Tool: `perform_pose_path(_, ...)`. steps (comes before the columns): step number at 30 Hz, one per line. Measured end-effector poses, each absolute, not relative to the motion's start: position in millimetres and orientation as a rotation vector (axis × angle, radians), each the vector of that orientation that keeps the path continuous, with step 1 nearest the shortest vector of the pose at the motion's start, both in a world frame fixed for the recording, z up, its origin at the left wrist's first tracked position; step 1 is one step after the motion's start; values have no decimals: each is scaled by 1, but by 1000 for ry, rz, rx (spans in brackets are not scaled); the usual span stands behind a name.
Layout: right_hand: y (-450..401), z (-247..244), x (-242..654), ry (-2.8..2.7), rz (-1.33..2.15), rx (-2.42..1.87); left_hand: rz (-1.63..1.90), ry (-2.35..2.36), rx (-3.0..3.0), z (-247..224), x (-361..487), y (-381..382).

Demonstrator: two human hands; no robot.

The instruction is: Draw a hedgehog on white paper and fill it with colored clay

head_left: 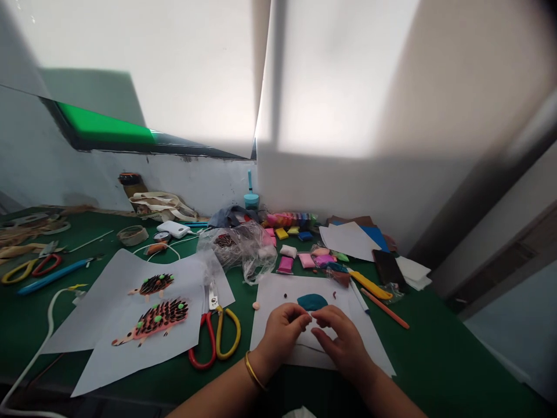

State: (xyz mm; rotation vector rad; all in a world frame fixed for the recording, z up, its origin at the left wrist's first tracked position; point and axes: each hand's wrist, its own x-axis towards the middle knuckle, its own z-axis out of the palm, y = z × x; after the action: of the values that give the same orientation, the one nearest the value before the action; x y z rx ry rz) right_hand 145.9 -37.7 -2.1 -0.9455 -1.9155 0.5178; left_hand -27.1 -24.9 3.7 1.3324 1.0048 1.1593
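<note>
Both hands are over a white sheet of paper [270, 296] on the green table. My left hand [281, 331] has its thumb and forefinger pinched together; whatever sits between them is too small to make out. Close to those fingertips is my right hand [343, 339], its fingers bent and its thumb apart from the forefinger. Just beyond the fingers lies a flat teal clay shape [312, 302], partly covered by them. A small dark clay ball [285, 296] and a small reddish-brown clay piece [335, 295] rest on the paper. A thin dark line crosses the sheet under my hands.
Red-and-yellow scissors [214, 331] lie left of the sheet, beside paper with two clay hedgehogs [159, 319]. Behind are a clear plastic bag [243, 249] and several clay packets [286, 265]. A yellow cutter [369, 285], an orange pencil [387, 309] and a dark phone-like slab [389, 268] lie right.
</note>
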Motion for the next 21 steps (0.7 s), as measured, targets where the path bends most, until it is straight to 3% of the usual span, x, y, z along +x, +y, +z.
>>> perform_pose_path(21,-35,-2,145,-1847,511,-958,1062,960,1433,2,-27,-25)
